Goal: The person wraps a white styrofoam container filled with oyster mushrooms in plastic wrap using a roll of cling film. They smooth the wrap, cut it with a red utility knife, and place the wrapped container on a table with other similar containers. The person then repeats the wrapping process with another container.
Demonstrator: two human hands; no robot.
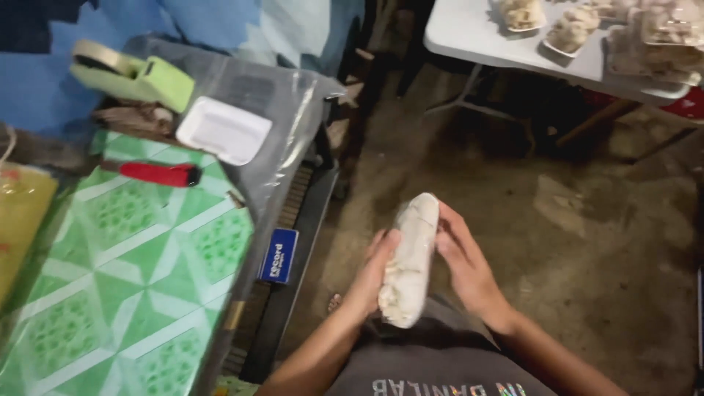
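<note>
Both my hands hold a wrapped white tray of pale mushrooms [411,257] upright on its edge, above my lap. My left hand [372,273] presses its left side. My right hand [462,260] cups its right side, fingers spread along the wrap. The pack is covered in clear film.
A table with a green patterned cloth [132,279] stands at my left, bearing an empty white foam tray [224,130], a green tape dispenser [136,77] and a red-handled tool [158,174]. A white table [469,37] at the back right carries several filled trays [576,29]. Bare dirt floor [587,220] lies between.
</note>
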